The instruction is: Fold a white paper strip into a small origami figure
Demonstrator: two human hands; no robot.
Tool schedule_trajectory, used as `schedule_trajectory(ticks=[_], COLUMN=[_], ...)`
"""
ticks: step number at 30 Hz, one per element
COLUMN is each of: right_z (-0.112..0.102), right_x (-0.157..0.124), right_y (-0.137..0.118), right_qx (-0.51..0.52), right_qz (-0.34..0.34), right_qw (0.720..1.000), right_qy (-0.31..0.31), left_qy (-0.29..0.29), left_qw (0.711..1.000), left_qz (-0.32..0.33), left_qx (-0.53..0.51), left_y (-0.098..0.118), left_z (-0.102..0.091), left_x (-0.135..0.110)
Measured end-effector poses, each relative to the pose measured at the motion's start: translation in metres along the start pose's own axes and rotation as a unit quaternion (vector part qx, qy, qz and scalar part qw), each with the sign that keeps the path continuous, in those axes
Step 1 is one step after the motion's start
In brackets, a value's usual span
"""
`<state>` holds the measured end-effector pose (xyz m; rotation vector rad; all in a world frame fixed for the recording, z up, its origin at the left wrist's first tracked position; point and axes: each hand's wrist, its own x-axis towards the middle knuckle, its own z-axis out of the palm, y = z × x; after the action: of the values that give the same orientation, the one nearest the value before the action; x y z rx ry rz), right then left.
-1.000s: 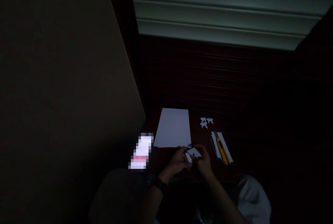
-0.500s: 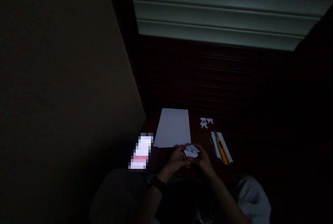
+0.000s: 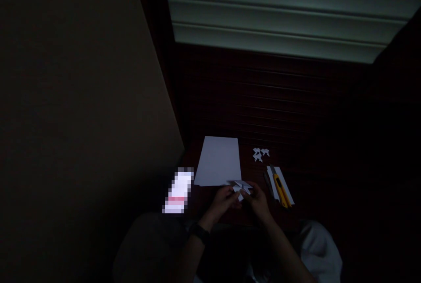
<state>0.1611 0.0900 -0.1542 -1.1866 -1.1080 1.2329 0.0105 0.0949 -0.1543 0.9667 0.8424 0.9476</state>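
In dim light my left hand (image 3: 222,202) and my right hand (image 3: 258,200) meet over a dark table (image 3: 204,199), both pinched on a small folded white paper piece (image 3: 241,187) held between their fingertips. A dark watch (image 3: 199,231) sits on my left wrist. Just beyond the hands lies a flat white paper sheet (image 3: 219,160).
A yellow utility knife (image 3: 281,190) lies on a white paper strip (image 3: 285,186) to the right of my hands. Several small folded white paper pieces (image 3: 259,154) lie further back. A lit, pixelated phone screen (image 3: 178,190) sits at the left. A window blind (image 3: 283,11) hangs above.
The folded paper piece has been turned and shifted slightly up and away between my fingers; both hands stayed at the same spot.
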Motion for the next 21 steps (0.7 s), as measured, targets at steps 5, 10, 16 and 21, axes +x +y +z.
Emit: schedule_trajectory(ticks=[5, 10, 16, 21], right_z=[0.001, 0.000, -0.004, 0.000], right_x=[0.000, -0.012, -0.027, -0.019], right_y=[-0.001, 0.001, 0.000, 0.005], right_qx=[-0.034, -0.145, -0.243, -0.190], right_qz=[-0.016, -0.065, -0.082, -0.042], right_qw=[0.999, 0.978, 0.962, 0.980], right_qy=[0.014, 0.138, 0.095, 0.046], left_qy=[-0.009, 0.018, 0.040, 0.055], left_qw=[1.000, 0.999, 0.998, 0.996], left_qz=[0.002, 0.002, 0.002, 0.001], left_qx=[-0.004, -0.028, -0.054, -0.068], left_y=[-0.001, 0.000, -0.004, -0.005], left_z=[-0.002, -0.001, 0.001, 0.002], left_x=[-0.001, -0.002, 0.000, 0.001])
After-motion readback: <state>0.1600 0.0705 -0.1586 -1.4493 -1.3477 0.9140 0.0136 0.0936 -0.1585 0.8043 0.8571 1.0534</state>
